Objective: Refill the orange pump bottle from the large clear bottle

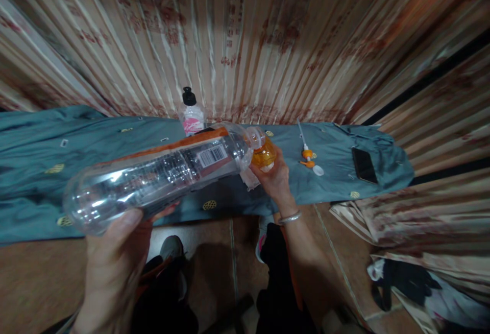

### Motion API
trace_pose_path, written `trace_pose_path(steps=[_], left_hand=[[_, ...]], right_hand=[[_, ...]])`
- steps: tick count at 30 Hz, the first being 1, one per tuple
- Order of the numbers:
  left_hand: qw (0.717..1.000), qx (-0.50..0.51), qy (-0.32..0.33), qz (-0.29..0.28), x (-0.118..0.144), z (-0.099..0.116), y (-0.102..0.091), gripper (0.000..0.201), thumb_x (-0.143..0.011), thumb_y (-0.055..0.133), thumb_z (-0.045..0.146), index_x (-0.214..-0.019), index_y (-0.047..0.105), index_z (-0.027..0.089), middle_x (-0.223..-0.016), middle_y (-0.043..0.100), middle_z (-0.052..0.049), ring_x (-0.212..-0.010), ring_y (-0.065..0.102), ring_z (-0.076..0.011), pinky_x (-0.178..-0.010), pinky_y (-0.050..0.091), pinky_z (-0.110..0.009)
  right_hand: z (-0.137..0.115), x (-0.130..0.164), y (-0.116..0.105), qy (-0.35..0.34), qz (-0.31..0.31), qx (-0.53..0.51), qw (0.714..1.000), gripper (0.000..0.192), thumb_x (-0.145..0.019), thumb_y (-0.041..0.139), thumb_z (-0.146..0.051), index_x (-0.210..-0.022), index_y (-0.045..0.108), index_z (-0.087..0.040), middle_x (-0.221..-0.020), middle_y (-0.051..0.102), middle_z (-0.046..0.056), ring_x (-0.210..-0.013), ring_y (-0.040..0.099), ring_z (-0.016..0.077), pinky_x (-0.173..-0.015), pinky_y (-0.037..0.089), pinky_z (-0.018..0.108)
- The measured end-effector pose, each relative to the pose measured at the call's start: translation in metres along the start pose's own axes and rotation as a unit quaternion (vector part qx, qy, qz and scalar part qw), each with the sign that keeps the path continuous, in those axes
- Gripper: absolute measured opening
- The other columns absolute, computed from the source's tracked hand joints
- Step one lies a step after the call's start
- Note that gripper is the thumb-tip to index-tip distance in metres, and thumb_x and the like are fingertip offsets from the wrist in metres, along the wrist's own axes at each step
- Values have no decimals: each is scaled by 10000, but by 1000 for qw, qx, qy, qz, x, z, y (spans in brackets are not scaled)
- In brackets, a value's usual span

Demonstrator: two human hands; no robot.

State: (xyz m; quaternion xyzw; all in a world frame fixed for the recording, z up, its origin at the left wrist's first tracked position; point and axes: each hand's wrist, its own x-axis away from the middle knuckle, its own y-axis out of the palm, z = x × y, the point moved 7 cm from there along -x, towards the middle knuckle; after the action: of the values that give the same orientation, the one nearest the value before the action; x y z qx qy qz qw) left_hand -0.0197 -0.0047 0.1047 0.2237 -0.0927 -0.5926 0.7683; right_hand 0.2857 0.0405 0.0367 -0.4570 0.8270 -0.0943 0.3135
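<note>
The clear plastic bottle (161,170) lies nearly on its side in the air above the front edge of the bench (38,170), its base low at the left and its open neck raised to the right, a barcode label and an orange band showing along its upper side. The left hand (115,257) has its grip closed around the base end, thumb pressed against the wall of the bottle. The bottle's mouth meets the top of a small orange bottle (263,154), which the right hand (273,178) holds from below with its grip wrapped about the lower part; whether the two mouths touch cannot be told. A silver bangle (290,217) sits on the right wrist. The bench is draped in a teal cloth (333,145) with small gold motifs. At its back edge, just behind the clear bottle, stands a small bottle with a black cap and pink label (190,114). Right of the hands lies an orange and white pump nozzle with its thin tube (308,155), and near the right end a dark phone (364,165). A pleated patterned curtain (245,32) hangs behind the bench.
</note>
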Motion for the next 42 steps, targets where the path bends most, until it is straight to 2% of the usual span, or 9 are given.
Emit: trace_pose_path(steps=[3, 8, 14, 19, 26, 37, 42], left_hand=[[1000, -1, -1, 0, 0, 0, -1, 702, -633, 869, 261, -1270, 609, 400, -1027, 763, 23, -735, 698, -180, -627, 637, -282], [1000, -5, 1, 2, -1, 0, 0, 723, -616, 874, 268, -1278, 607, 385, -1044, 764, 9, -853, 720, -229, -645, 643, -301], [1000, 3, -7, -3, -1, -2, -1, 723, -601, 893, 266, -1261, 619, 375, -1107, 752, 16, -767, 701, -181, -610, 637, -272], [1000, -2, -5, -1, -1, -2, -3, 717, -597, 894, 276, -1254, 625, 373, -1065, 760, 11, -809, 710, -204, -618, 642, -282], [1000, 5, -9, -7, -2, -1, -1, 703, -609, 897, 264, -1249, 624, 368, -1044, 766, 7, -803, 702, -191, -643, 640, -273], [1000, 13, -6, -2, -2, -3, -4, 719, -622, 888, 266, -1277, 613, 370, -1002, 774, 17, -711, 704, -178, -626, 623, -270], [1000, 10, -14, -1, -2, -3, -3, 714, -616, 897, 275, -1266, 615, 364, -1032, 769, 16, -771, 712, -186, -650, 635, -275]], right_hand=[[1, 0, 0, -1, 3, 3, 1000, 693, -709, 806, -461, -1292, 541, -199, -1219, 717, 132, -1104, 699, 310, -938, 571, 467], [2, 0, 1, 2, 3, 4, 1000, 716, -703, 807, -462, -1305, 531, -187, -1226, 713, 146, -1110, 697, 315, -940, 570, 468], [1, 0, 0, 2, 4, 7, 1000, 711, -701, 813, -457, -1299, 540, -186, -1228, 715, 145, -1105, 698, 307, -941, 569, 458], [3, 0, 1, 5, 0, 14, 1000, 720, -696, 818, -462, -1303, 541, -192, -1228, 714, 136, -1097, 698, 306, -934, 569, 459], [2, 1, 0, 0, 9, 22, 1000, 712, -691, 819, -453, -1297, 545, -198, -1208, 723, 136, -1083, 703, 318, -916, 575, 469], [2, 0, 0, 7, 2, 21, 1000, 717, -677, 824, -402, -1297, 534, -189, -1228, 713, 144, -1103, 696, 327, -937, 568, 481], [3, 0, 1, 12, -2, 21, 1000, 725, -676, 830, -395, -1302, 533, -180, -1221, 714, 146, -1089, 700, 323, -927, 571, 472]])
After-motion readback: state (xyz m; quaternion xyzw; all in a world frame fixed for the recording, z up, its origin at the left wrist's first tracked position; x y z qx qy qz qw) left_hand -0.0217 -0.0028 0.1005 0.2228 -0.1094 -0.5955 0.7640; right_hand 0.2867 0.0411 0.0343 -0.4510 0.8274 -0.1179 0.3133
